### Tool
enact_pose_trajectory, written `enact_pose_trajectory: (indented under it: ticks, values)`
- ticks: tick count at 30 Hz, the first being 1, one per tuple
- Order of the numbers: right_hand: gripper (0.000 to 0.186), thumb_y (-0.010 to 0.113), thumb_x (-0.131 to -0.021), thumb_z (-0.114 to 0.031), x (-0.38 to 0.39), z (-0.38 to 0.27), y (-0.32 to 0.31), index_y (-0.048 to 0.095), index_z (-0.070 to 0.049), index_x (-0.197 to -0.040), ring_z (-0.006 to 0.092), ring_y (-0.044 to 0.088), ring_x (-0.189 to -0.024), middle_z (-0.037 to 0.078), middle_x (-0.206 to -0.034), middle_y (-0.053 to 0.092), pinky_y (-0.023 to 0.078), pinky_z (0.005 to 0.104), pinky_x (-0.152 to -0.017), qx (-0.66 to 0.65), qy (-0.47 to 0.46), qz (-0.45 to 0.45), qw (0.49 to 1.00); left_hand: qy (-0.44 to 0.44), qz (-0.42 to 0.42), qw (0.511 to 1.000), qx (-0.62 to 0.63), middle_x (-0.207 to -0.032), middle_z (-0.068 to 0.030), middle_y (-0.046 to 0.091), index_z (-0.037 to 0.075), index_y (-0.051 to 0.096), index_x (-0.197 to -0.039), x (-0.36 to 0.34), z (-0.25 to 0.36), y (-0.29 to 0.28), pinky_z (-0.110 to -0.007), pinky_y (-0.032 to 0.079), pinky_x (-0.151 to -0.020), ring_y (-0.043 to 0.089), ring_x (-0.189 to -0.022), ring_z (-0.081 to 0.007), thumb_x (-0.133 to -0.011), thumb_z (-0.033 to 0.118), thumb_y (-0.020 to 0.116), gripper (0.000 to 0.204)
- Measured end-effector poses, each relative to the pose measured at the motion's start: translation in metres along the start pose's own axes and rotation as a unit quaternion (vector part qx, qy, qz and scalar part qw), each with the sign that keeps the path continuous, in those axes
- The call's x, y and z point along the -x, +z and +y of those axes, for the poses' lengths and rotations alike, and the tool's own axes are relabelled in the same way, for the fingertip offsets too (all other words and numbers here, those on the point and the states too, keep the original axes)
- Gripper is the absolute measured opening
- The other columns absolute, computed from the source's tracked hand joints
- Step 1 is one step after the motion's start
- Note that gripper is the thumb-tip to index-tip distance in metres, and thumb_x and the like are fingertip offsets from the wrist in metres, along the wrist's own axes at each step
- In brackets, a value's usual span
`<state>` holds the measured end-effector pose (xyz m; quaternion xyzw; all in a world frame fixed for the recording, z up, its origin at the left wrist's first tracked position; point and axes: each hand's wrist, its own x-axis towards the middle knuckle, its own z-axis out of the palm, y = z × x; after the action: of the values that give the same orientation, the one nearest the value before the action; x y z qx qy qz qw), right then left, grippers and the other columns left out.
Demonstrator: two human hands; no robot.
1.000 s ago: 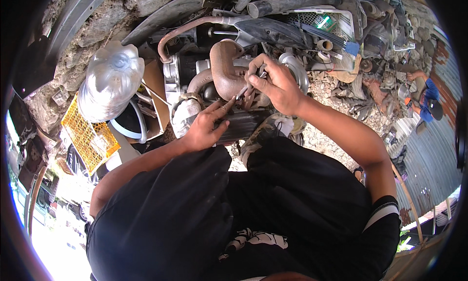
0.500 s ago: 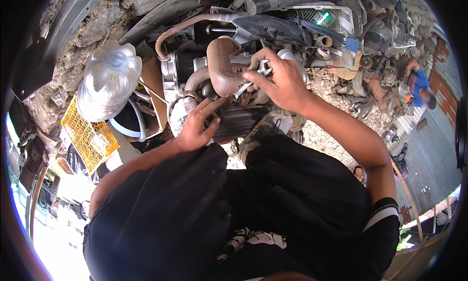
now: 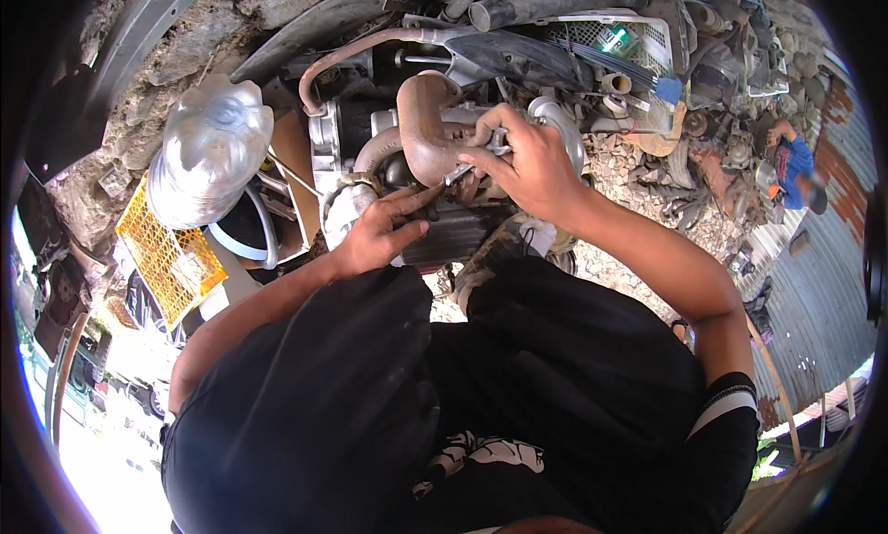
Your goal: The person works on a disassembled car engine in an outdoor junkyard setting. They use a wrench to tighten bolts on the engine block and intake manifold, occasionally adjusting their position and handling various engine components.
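My right hand [image 3: 534, 164] is closed around a silver wrench [image 3: 460, 173], whose end reaches down beside a rusty bent exhaust pipe [image 3: 422, 131]. That pipe curves over an engine [image 3: 450, 234] between my knees. My left hand [image 3: 377, 230] rests lower on the left, its index finger stretched toward the wrench end and the other fingers loosely curled. I see nothing held in it. Whatever the wrench end sits on is hidden by the pipe and my fingertips.
A big clear plastic bottle [image 3: 211, 150] stands by a yellow crate [image 3: 166, 256] on the left. Metal parts and a white basket [image 3: 655, 36] lie along the back. At far right are another person [image 3: 797, 168] and corrugated sheets [image 3: 819, 293].
My right hand has turned a little with the wrench, so less of the wrench shows. My left hand has shifted slightly, its index finger still near the wrench end.
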<state>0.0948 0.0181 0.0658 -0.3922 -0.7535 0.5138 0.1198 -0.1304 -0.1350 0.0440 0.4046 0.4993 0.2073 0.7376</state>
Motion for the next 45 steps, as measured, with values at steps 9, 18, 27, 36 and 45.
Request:
enact_pose_trajectory:
  ticks: [9, 18, 27, 36, 45]
  values:
    - [0.032, 0.077, -0.091, -0.026, 0.006, -0.002, -0.004, 0.056, -0.003, -0.1, 0.0251, 0.069, -0.058, 0.014, -0.078, 0.07, 0.05, 0.0383, -0.055, 0.022, 0.043, 0.038, 0.998, 0.03, -0.016, 0.999, -0.025, -0.108, -0.0154, 0.06, 0.005, 0.045, -0.152, -0.007, -0.01, -0.003, -0.034, 0.053, -0.081, 0.064, -0.094, -0.0215, -0.094, 0.008, 0.062, 0.061]
    - [0.036, 0.078, -0.09, -0.032, -0.014, 0.017, -0.008, 0.062, -0.004, -0.106, 0.0227, 0.071, -0.069, 0.015, -0.084, 0.072, 0.052, 0.0374, -0.062, -0.043, 0.125, -0.043, 0.99, 0.053, -0.058, 0.987, -0.14, -0.121, -0.0194, 0.058, 0.007, 0.027, -0.16, -0.002, 0.004, 0.004, -0.039, 0.054, -0.083, 0.065, -0.093, -0.0304, -0.089, 0.006, 0.064, 0.08]
    - [0.028, 0.074, -0.093, -0.031, -0.029, 0.02, -0.001, 0.065, -0.006, -0.099, 0.0199, 0.071, -0.079, 0.011, -0.084, 0.073, 0.054, 0.0363, -0.075, -0.05, 0.088, -0.11, 0.989, 0.022, -0.083, 0.988, -0.128, -0.13, -0.0219, 0.056, 0.005, 0.028, -0.159, -0.002, 0.003, 0.001, -0.042, 0.053, -0.086, 0.066, -0.097, -0.0311, -0.088, 0.007, 0.066, 0.081]
    - [0.023, 0.064, -0.087, -0.016, 0.088, 0.019, 0.042, 0.063, -0.009, -0.109, 0.0233, 0.063, -0.106, 0.004, -0.112, 0.061, 0.058, 0.0353, -0.085, 0.099, -0.207, -0.283, 0.931, 0.08, -0.045, 0.992, -0.09, -0.125, -0.0207, 0.057, 0.005, 0.032, -0.159, -0.005, -0.004, 0.006, -0.039, 0.052, -0.09, 0.064, -0.096, -0.0302, -0.088, 0.004, 0.064, 0.078]
    - [0.018, 0.056, -0.093, -0.018, 0.068, 0.026, 0.04, 0.061, -0.007, -0.106, 0.0248, 0.062, -0.107, 0.007, -0.112, 0.059, 0.057, 0.0387, -0.086, 0.027, -0.239, -0.342, 0.908, 0.036, 0.067, 0.993, -0.089, -0.103, -0.0136, 0.056, 0.002, 0.052, -0.146, 0.001, 0.0, 0.007, -0.036, 0.051, -0.081, 0.062, -0.088, -0.0251, -0.088, -0.001, 0.058, 0.059]
